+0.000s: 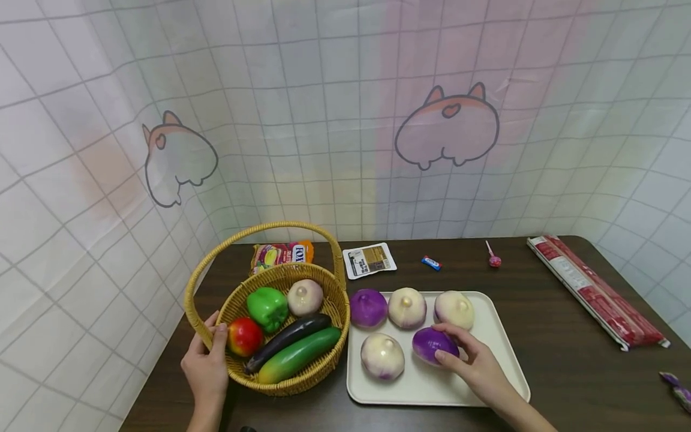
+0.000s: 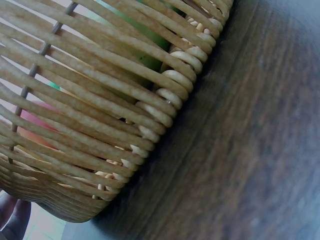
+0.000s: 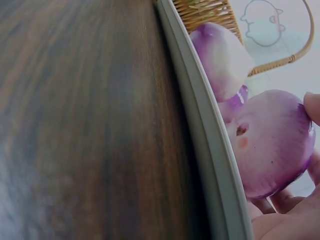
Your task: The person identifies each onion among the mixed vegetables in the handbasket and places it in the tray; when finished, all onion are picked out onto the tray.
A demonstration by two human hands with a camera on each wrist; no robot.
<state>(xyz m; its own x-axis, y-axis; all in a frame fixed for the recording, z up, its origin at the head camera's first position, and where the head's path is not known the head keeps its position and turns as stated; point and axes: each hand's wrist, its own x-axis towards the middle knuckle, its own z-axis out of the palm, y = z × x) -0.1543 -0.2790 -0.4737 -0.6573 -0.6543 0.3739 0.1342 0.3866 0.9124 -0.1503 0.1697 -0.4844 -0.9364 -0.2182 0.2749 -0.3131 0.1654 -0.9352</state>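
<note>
My left hand [image 1: 207,363] grips the left side of a wicker basket [image 1: 281,390] where its handle meets the rim. In the basket lie a green bell pepper [image 1: 267,309], a pale onion [image 1: 305,297], a red and yellow fruit [image 1: 245,336], a dark eggplant [image 1: 291,341] and a green cucumber-like vegetable [image 1: 300,355]. Over a white tray [image 1: 432,396], my right hand [image 1: 477,363] holds a purple onion [image 1: 433,345] between thumb and fingers, its root end facing the right wrist view. Around it on the tray sit another purple onion [image 1: 369,308] and white onions [image 1: 382,356].
Behind the basket lies a candy bag [image 1: 283,255], with a flat packet [image 1: 369,260] beside it. A small wrapped candy [image 1: 431,263] and a lollipop [image 1: 494,260] lie behind the tray. Right of it are a long red package [image 1: 599,291] and a purple wrapped item [image 1: 677,390].
</note>
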